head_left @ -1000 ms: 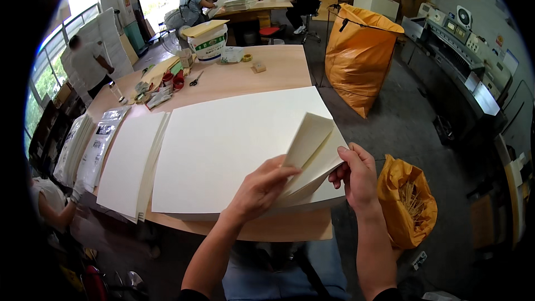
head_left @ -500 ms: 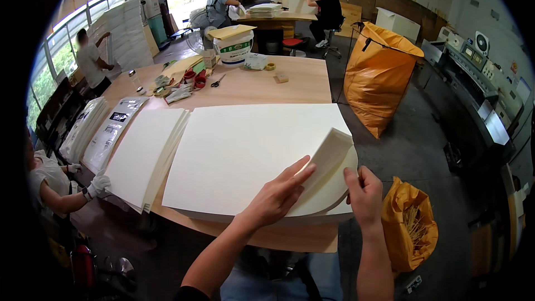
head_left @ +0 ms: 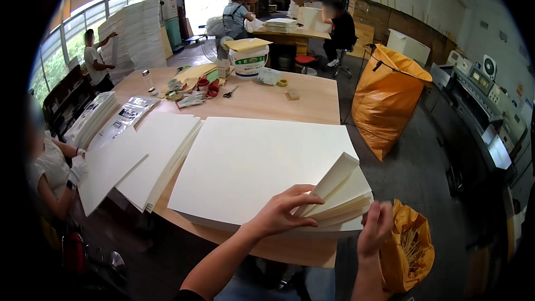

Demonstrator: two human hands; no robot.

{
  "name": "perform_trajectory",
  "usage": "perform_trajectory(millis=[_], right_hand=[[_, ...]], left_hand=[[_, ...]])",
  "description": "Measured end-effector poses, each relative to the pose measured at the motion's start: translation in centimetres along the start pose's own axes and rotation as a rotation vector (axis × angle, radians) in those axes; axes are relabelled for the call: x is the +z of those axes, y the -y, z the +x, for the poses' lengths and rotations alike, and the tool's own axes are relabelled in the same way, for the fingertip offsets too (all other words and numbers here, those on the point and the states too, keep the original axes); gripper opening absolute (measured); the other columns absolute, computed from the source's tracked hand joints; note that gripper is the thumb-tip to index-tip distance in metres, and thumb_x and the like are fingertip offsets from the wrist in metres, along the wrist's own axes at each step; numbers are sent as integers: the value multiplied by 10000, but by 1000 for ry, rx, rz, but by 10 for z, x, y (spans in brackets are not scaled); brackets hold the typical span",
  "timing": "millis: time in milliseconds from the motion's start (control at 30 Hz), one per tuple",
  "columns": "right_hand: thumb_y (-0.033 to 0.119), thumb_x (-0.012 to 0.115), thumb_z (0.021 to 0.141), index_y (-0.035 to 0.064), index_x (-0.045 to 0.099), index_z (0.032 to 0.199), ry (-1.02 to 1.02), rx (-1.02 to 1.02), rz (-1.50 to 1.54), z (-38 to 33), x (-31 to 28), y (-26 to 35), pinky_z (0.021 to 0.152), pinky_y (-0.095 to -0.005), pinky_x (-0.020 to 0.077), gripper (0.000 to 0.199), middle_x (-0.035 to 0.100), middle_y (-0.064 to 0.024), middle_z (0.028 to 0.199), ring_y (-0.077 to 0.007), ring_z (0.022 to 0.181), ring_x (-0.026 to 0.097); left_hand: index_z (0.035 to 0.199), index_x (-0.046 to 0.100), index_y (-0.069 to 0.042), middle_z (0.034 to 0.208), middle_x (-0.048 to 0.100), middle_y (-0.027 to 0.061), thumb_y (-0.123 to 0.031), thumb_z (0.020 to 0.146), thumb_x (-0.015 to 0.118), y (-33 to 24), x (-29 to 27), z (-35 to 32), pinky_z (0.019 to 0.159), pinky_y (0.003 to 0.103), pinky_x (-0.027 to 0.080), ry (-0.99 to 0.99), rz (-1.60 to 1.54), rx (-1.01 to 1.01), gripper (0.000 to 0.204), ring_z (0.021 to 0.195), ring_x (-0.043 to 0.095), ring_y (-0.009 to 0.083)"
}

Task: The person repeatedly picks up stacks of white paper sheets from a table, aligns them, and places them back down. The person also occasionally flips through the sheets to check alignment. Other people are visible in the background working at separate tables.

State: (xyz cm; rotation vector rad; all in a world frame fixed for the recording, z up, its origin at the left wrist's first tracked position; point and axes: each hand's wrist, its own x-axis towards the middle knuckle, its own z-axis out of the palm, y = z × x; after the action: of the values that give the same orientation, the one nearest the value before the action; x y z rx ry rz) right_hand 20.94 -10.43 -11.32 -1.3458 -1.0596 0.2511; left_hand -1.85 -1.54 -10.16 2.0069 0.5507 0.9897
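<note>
A thick stack of large white paper sheets (head_left: 256, 156) lies in front of me on the table. Its near right corner is bent up and back, and the edges of several sheets (head_left: 348, 207) fan out below the fold. My left hand (head_left: 284, 209) holds the turned-back part, fingers over it and thumb lower down. At the right corner of the stack, my right hand (head_left: 377, 227) is closed with curled fingers against the fanned edges. It is slightly blurred, and whatever lies between its fingers is hidden.
Another pile of white sheets (head_left: 161, 139) lies to the left, where a gloved co-worker (head_left: 58, 161) holds a sheet. Scissors (head_left: 230, 91), gloves (head_left: 191, 99), tape and a white bucket (head_left: 248, 61) are farther back. Orange bags (head_left: 384, 97) stand on the floor to the right.
The upper sheets have bent farther and their edges now fan apart. My right hand has shifted slightly right and down. The co-worker at left has lifted a sheet off the pile.
</note>
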Motion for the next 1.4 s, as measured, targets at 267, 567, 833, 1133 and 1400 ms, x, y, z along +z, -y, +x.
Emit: perform_trajectory(millis=[267,567,833,1133,1400], right_hand=[[278,694,834,53,606,1112,362,-537,-608,-36,8,6,999,-537,363,369,566,-200,1173,-405,1142,500],[274,706,880,55,627,1271,774,-294,-568,-36,-2,-3,1013,-486,427,455,642,-225,1239,-423,1151,576],[414,690,879,97,641,1272,586,-401,-675,-40,8,-7,1098,-610,246,507,646,-191,1203,-411,1182,550],[266,662,958,15,628,1112,193,-246,-446,-33,-37,-58,821,-433,512,297,673,-192,975,-360,894,632],[464,657,945,-20,601,941,784,273,-751,20,-71,-44,728,-442,487,488,653,-208,881,-362,772,614]], left_hand=[[1211,688,-128,1296,605,114,-107,732,871,4,-3,-3,993,380,507,2,33,55,512,1200,588,285],[1552,343,-210,1497,440,175,-302,945,633,17,17,-7,1064,460,439,301,634,229,679,1226,540,362],[1334,505,27,1234,564,193,-250,869,702,23,19,4,1048,442,434,137,579,321,576,1146,555,355],[1500,334,-18,1132,588,209,-270,878,671,3,16,11,976,450,473,326,796,139,750,999,619,336],[1535,334,-389,1492,401,272,-122,897,561,-23,-7,41,778,438,553,516,674,140,728,790,678,368]])
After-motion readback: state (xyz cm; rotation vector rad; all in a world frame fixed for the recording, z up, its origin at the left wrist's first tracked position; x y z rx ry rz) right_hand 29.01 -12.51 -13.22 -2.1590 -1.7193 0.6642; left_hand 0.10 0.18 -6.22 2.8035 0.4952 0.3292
